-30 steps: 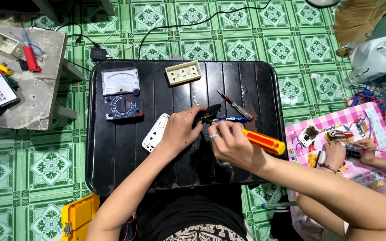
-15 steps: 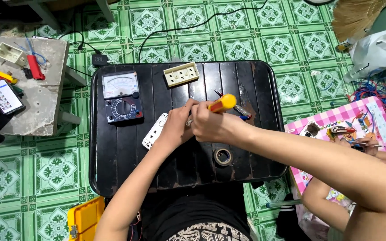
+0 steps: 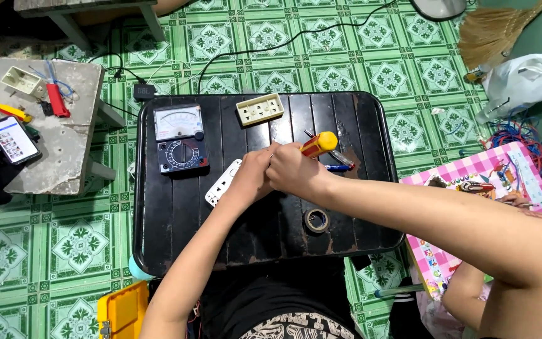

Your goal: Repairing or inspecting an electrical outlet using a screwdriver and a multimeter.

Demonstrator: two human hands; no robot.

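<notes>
My left hand (image 3: 250, 179) presses down on a white socket faceplate (image 3: 221, 184) lying on the black tray (image 3: 170, 238). My right hand (image 3: 293, 171) is closed around a screwdriver with a red and yellow handle (image 3: 318, 144), held upright with its tip hidden between my two hands. The hands touch each other over the plate's right end.
On the tray lie an analog multimeter (image 3: 179, 138), a cream socket block (image 3: 260, 108), a blue pen (image 3: 337, 167) and a tape roll (image 3: 316, 220). A grey slab (image 3: 51, 150) at left holds a phone and tools. Another person's arm rests by a pink checked mat (image 3: 472, 182) at right.
My right hand swung the screwdriver from lying sideways to upright and brought it over to the faceplate, against my left hand. The tape roll it covered now shows.
</notes>
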